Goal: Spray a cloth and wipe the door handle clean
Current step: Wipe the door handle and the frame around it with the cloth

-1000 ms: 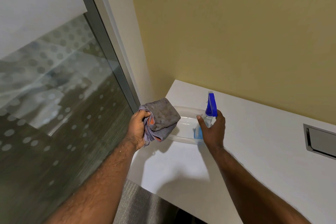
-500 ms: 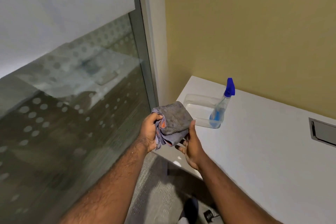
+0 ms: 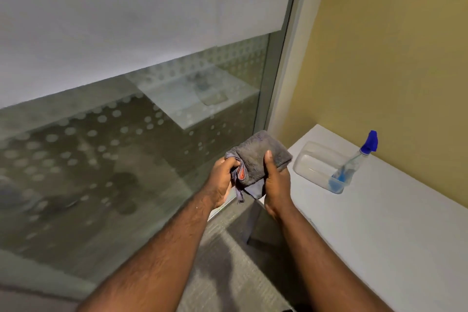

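A folded grey cloth (image 3: pixel 255 157) with an orange inner edge is held in front of me by both hands. My left hand (image 3: pixel 222 180) grips its left side, and my right hand (image 3: pixel 276 185) clasps its right side with the thumb pressed on top. The spray bottle (image 3: pixel 354 166), clear with blue liquid and a blue nozzle, leans inside a clear plastic tray (image 3: pixel 307 159) on the white desk (image 3: pixel 392 235) to the right, away from both hands. No door handle is in view.
A glass wall (image 3: pixel 114 159) with frosted dots and a white band fills the left and centre, ending in a grey frame (image 3: pixel 281 71). A yellow wall (image 3: pixel 392 45) rises behind the desk. Grey carpet (image 3: pixel 228 273) lies below my arms.
My right hand let go of the spray bottle, left it in the tray, and came over to take the cloth with my left. My view swung left, away from the desk.
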The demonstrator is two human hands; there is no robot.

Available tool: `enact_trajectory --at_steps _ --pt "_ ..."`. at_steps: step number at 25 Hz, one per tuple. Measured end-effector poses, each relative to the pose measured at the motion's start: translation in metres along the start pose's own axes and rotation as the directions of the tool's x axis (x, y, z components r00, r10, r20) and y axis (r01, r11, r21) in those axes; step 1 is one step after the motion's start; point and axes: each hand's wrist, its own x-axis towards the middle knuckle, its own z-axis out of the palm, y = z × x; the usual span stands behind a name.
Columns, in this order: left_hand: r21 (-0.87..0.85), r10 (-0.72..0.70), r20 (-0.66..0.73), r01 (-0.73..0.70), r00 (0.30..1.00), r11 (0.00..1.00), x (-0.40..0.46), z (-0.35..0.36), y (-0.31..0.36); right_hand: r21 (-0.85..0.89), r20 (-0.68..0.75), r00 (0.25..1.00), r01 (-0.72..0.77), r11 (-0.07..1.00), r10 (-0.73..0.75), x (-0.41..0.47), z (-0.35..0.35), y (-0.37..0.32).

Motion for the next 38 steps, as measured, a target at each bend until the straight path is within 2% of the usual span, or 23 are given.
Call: enact_trajectory --at_steps 2,5,7,9,10,12,14,15,17,21,23,25,29,31,35,38 --pt "0.071 0.038 -0.033 -0.036 0.999 0.997 -0.021 -0.016 0.005 -0.052 0.092 0.996 0.002 0.999 0.003 -0.019 0.013 -0.008" --pt "0.202 0.069 -0.144 -0.039 0.987 0.979 -0.066 -0.035 0.012 -0.105 0.306 0.952 0.025 0.994 0.008 -0.056 0.027 -0.013" --pt "0.208 0.102 -0.22 -0.056 0.97 0.977 -0.102 -0.047 0.014 -0.098 0.444 0.894 -0.016 0.995 0.058 -0.079 0.033 -0.014" --pt "0.195 0.14 -0.318 -0.08 0.938 0.977 -0.147 -0.064 0.014 -0.142 0.58 0.801 -0.078 0.987 0.147 -0.108 0.042 -0.007" --pt "0.205 0.151 -0.348 -0.082 0.925 0.975 -0.168 -0.074 0.011 -0.193 0.63 0.758 -0.056 0.98 0.168 -0.123 0.047 -0.001" --pt "0.302 0.186 -0.383 -0.068 0.905 0.951 -0.21 -0.097 0.004 -0.304 0.687 0.713 0.11 0.946 0.138 -0.161 0.058 0.013" --pt "0.459 0.24 -0.404 -0.032 0.882 0.888 -0.253 -0.122 0.002 -0.392 0.728 0.686 0.395 0.83 0.017 -0.204 0.072 0.029" --pt "0.54 0.268 -0.4 -0.011 0.877 0.841 -0.273 -0.133 0.004 -0.432 0.744 0.666 0.535 0.726 -0.047 -0.225 0.08 0.035" --pt "0.665 0.309 -0.402 0.043 0.862 0.746 -0.312 -0.153 0.011 -0.452 0.792 0.595 0.722 0.523 -0.138 -0.266 0.095 0.042" --pt "0.86 0.412 -0.392 0.168 0.822 0.482 -0.389 -0.199 0.028 -0.337 0.912 0.366 0.925 0.174 -0.183 -0.325 0.131 0.054" --pt "0.885 0.43 -0.412 0.239 0.803 0.4 -0.424 -0.225 0.034 -0.287 0.935 0.303 0.952 0.108 -0.185 -0.351 0.152 0.063" --pt "0.893 0.451 -0.429 0.29 0.783 0.345 -0.455 -0.253 0.035 -0.273 0.93 0.299 0.951 0.143 -0.212 -0.378 0.171 0.075" --pt "0.909 0.503 -0.416 0.334 0.758 0.248 -0.514 -0.319 0.036 -0.317 0.895 0.356 0.932 0.178 -0.269 -0.434 0.206 0.099" --pt "0.911 0.527 -0.404 0.38 0.748 0.159 -0.538 -0.351 0.038 -0.321 0.89 0.35 0.936 0.144 -0.293 -0.457 0.22 0.108" --pt "0.896 0.603 -0.359 0.445 0.713 0.007 -0.577 -0.401 0.054 -0.308 0.908 0.294 0.951 0.0 -0.298 -0.485 0.244 0.118" --pt "0.872 0.66 -0.339 0.487 0.67 -0.045 -0.591 -0.43 0.071 -0.307 0.911 0.285 0.951 -0.029 -0.297 -0.489 0.262 0.124"
